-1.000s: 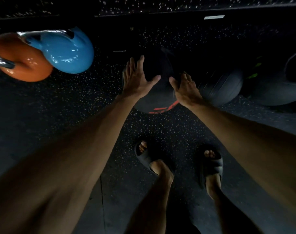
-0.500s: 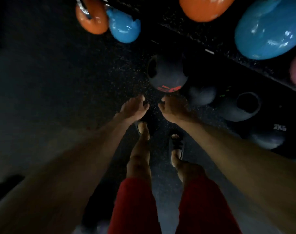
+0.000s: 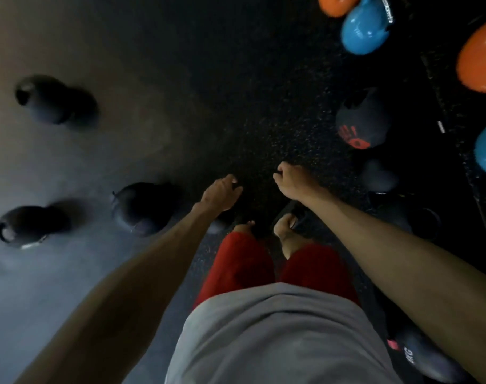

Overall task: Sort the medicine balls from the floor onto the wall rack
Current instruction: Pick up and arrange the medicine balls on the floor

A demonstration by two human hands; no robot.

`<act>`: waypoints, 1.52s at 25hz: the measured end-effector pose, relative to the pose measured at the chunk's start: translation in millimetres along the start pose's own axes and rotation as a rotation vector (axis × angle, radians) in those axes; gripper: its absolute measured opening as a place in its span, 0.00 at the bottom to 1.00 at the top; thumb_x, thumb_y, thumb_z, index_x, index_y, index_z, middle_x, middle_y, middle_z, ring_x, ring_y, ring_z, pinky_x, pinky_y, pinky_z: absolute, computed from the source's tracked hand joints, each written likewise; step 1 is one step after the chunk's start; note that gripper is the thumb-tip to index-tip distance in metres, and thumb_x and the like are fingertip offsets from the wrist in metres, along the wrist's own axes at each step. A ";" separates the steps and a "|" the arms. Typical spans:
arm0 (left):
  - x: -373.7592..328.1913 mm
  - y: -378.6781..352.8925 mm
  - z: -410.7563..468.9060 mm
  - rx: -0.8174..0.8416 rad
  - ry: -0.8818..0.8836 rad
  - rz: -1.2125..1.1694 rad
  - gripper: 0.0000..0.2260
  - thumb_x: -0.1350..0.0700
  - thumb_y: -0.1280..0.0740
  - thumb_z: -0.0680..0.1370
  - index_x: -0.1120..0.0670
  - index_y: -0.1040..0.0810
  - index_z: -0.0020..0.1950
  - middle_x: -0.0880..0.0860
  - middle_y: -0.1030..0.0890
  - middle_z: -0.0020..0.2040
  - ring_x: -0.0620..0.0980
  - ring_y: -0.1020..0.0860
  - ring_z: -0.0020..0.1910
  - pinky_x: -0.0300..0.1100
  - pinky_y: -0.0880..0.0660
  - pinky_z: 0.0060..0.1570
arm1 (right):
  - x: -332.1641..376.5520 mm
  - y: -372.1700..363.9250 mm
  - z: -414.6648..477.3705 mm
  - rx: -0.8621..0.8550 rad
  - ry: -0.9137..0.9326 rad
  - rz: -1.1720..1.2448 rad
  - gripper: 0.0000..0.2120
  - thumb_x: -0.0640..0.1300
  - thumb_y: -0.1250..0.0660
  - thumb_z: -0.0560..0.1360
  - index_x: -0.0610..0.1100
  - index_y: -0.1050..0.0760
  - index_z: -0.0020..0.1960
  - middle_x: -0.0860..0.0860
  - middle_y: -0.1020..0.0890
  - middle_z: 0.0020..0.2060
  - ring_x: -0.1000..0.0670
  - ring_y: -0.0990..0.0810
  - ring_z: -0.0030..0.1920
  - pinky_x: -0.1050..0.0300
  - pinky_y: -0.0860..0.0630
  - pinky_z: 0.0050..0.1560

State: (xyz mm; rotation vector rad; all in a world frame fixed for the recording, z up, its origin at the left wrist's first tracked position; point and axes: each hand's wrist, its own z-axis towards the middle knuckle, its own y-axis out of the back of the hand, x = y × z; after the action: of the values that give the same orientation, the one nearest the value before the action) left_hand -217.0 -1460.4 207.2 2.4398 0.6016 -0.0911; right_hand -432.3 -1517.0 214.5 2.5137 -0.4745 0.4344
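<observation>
Hanging empty, fingers loosely curled: left hand (image 3: 222, 194), right hand (image 3: 290, 181); squat, cup nearest dark ball (image 3: 142, 209) both sides

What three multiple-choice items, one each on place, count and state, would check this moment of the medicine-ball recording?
1. Where is the black medicine ball with the red handprint mark?
A. ahead and to the right of the right hand
B. between the feet
C. at the far left edge

2. How many dark round weights lie on the grey floor at the left?
A. one
B. three
C. six

3. What do the left hand and the right hand hold?
A. one ball between them
B. a kettlebell each
C. nothing

Answers: 1 A, the ball lies off to that hand's right with nothing touching it. 2 B, three separate dark shapes show there. 3 C, both hands hang with loosely curled fingers around nothing.
</observation>
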 end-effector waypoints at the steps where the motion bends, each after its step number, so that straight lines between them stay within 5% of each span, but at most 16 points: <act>1: 22.0 -8.1 -10.4 -0.002 0.037 -0.016 0.18 0.48 0.37 0.82 0.58 0.27 0.68 0.62 0.21 0.62 0.62 0.22 0.61 0.52 0.26 0.60 | 13.8 -16.5 -2.3 0.020 0.013 -0.024 0.20 0.51 0.44 0.84 0.42 0.30 0.71 0.40 0.23 0.64 0.39 0.23 0.62 0.45 0.25 0.60; 15: 296.7 -59.5 -43.2 0.123 0.091 -0.226 0.19 0.49 0.38 0.82 0.57 0.27 0.70 0.59 0.22 0.66 0.60 0.24 0.64 0.51 0.27 0.63 | 153.1 -305.9 0.0 0.120 -0.123 -0.140 0.21 0.51 0.43 0.84 0.41 0.29 0.71 0.38 0.24 0.66 0.37 0.25 0.66 0.46 0.28 0.63; 20: 385.2 -135.8 10.4 0.201 0.161 -0.261 0.25 0.36 0.36 0.78 0.52 0.27 0.67 0.51 0.20 0.57 0.50 0.22 0.54 0.49 0.24 0.59 | 147.1 -392.0 47.1 0.106 -0.146 -0.149 0.15 0.50 0.43 0.82 0.40 0.27 0.58 0.39 0.21 0.52 0.38 0.22 0.55 0.43 0.28 0.64; 23: 405.2 -174.3 51.9 0.204 0.154 -0.268 0.19 0.49 0.36 0.82 0.57 0.28 0.70 0.57 0.22 0.64 0.58 0.23 0.63 0.50 0.28 0.62 | 127.6 -439.0 98.5 0.098 -0.147 -0.175 0.15 0.48 0.41 0.81 0.40 0.28 0.61 0.37 0.22 0.58 0.37 0.23 0.58 0.47 0.25 0.59; 28: 424.7 -246.5 159.7 0.199 0.220 -0.419 0.17 0.51 0.37 0.82 0.58 0.26 0.68 0.59 0.21 0.63 0.59 0.23 0.62 0.48 0.27 0.60 | 100.7 -509.7 206.3 0.122 -0.172 -0.358 0.37 0.57 0.36 0.79 0.44 0.49 0.80 0.33 0.39 0.75 0.33 0.38 0.74 0.40 0.38 0.72; 32: 452.0 -296.0 231.7 0.188 0.349 -0.633 0.26 0.44 0.36 0.74 0.63 0.25 0.61 0.68 0.20 0.56 0.68 0.20 0.55 0.59 0.21 0.51 | 94.7 -556.6 263.2 0.125 -0.263 -0.288 0.58 0.62 0.29 0.74 0.43 0.71 0.79 0.26 0.64 0.75 0.26 0.58 0.77 0.35 0.46 0.76; 34: 468.4 -318.1 255.1 0.193 0.379 -0.654 0.30 0.42 0.38 0.70 0.62 0.25 0.63 0.68 0.20 0.56 0.69 0.20 0.56 0.61 0.21 0.52 | 94.1 -570.4 280.2 0.049 -0.297 -0.266 0.61 0.62 0.28 0.72 0.42 0.74 0.77 0.25 0.67 0.73 0.24 0.61 0.75 0.33 0.47 0.76; 38: 453.2 -309.4 249.3 0.202 0.420 -0.708 0.29 0.49 0.33 0.79 0.54 0.37 0.77 0.60 0.25 0.69 0.62 0.26 0.68 0.57 0.28 0.67 | 90.5 -537.6 317.4 -0.076 -0.316 -0.202 0.55 0.60 0.32 0.76 0.45 0.72 0.79 0.26 0.62 0.75 0.24 0.57 0.76 0.30 0.47 0.74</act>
State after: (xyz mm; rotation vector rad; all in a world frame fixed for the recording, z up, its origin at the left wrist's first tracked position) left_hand 70.7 -1207.1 -257.8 2.3222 1.6948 0.0818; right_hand -63.4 -1291.0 -244.6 2.5320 -0.3405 -0.0583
